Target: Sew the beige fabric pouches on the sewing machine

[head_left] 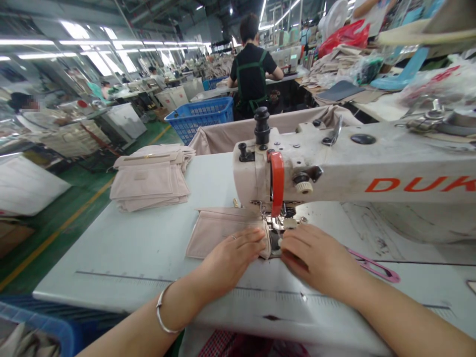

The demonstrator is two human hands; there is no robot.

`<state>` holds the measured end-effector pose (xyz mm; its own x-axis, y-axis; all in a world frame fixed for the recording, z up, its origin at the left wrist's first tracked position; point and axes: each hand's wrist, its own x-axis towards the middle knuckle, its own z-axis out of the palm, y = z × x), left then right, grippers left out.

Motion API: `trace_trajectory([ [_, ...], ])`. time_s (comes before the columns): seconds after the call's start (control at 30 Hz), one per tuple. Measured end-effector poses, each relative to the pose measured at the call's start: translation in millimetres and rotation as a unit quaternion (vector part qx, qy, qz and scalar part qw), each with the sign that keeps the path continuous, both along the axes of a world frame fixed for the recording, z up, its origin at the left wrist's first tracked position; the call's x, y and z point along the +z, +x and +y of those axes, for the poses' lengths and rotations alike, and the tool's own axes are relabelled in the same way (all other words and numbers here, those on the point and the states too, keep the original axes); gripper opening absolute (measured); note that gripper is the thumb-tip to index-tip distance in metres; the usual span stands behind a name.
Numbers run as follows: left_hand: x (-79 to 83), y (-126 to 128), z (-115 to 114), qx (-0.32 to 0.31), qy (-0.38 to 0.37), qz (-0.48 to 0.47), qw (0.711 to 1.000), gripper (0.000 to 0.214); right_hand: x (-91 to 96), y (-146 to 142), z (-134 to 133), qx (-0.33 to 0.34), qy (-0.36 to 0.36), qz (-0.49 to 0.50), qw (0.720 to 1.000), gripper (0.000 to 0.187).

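Observation:
A beige fabric piece [215, 230], stitched like a flat pouch, lies on the machine bed with its right edge by the presser foot [274, 224] of a white sewing machine [334, 158]. My left hand [236, 250] rests on it, fingers stretched out flat, their tips close to that edge. Just right of the foot is my right hand [312, 253], its fingers bent together; whatever they pinch is hidden, though a small pale spot shows at the fingertips. An orange guard [277, 183] stands in front of the needle area.
A stack of beige pouches [148, 181] lies at the table's back left. Pink thread snips [375, 265] are right of my right hand. Behind the machine are a fabric-lined bin [219, 139], a blue basket [201, 116] and a seated co-worker [253, 69]. A ruler strip [122, 277] runs along the front.

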<state>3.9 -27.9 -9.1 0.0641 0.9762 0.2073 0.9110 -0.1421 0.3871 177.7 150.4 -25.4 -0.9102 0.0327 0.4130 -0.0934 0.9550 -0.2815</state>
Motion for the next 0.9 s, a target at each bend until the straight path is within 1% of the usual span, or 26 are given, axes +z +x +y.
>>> trace_trajectory([
  [0.07, 0.8, -1, 0, -0.011, -0.002, 0.003, 1.000, 0.038, 1.1, 4, -7, 0.042, -0.016, 0.001, 0.999, 0.008],
  [0.17, 2.7, 0, -1, -0.004, -0.015, -0.003, 1.000, 0.044, 1.2, 2, -14, 0.050, -0.015, 0.002, 0.999, 0.011],
  [0.27, 1.6, 3, 0, 0.020, -0.011, -0.014, 1.000, 0.047, 0.5, -1, -16, 0.052, -0.003, 0.003, 0.999, 0.006],
  [0.33, -0.5, 4, 0, 0.032, 0.002, -0.015, 0.999, 0.043, -0.4, -1, -17, 0.051, 0.005, 0.004, 0.999, 0.004],
  [0.4, -1.7, 4, 2, 0.032, 0.022, -0.017, 0.999, 0.037, -1.8, -1, -17, 0.056, 0.010, 0.004, 0.998, 0.007],
  [0.5, 0.9, 2, 7, 0.049, 0.062, -0.042, 0.996, 0.033, -4.2, -1, -18, 0.086, 0.011, 0.006, 0.996, 0.013],
  [0.57, 4.0, 2, 9, 0.045, 0.079, -0.045, 0.995, 0.033, -5.4, -2, -18, 0.101, 0.006, 0.014, 0.995, 0.016],
  [0.63, 5.5, 4, 10, 0.010, 0.065, -0.012, 0.998, 0.033, -5.9, -2, -19, 0.101, -0.002, 0.015, 0.995, 0.015],
  [0.7, 4.5, 7, 10, -0.023, 0.029, 0.034, 0.999, 0.033, -6.1, -2, -19, 0.098, -0.005, 0.014, 0.995, 0.014],
  [0.77, 1.7, 8, 10, -0.033, 0.004, 0.077, 0.997, 0.033, -6.1, -1, -20, 0.097, -0.008, 0.014, 0.995, 0.014],
  [0.9, -1.2, 5, 11, -0.051, -0.011, 0.125, 0.991, 0.031, -6.2, -1, -20, 0.102, -0.013, 0.013, 0.995, 0.014],
])
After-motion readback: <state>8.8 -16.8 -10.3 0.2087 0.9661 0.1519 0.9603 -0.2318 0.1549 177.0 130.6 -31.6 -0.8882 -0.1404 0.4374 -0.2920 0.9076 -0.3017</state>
